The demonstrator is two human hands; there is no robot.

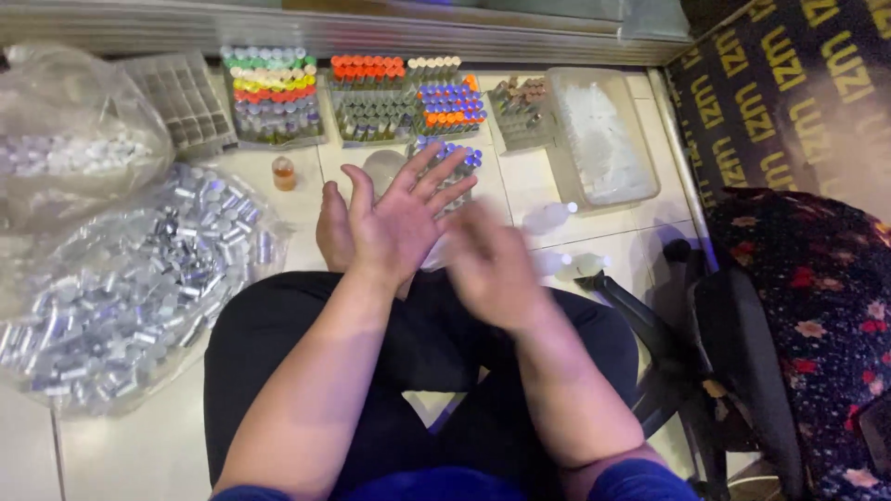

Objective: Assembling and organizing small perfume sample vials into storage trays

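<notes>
Left hand (394,218) fingers spread open, empty; right hand (492,269) blurred, fingers' spread unclear; both near side of colour-capped vial trays (371,102), silver-cap bag (130,288) left of them.

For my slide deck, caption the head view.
Empty left hand and blurred right hand above vial trays and bagged caps.

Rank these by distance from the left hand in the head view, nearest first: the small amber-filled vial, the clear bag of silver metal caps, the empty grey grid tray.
From the left hand:
1. Small amber-filled vial, on the floor just up and left of the hand.
2. Clear bag of silver metal caps, farther left on the floor.
3. Empty grey grid tray, far upper left by the wall.
</notes>
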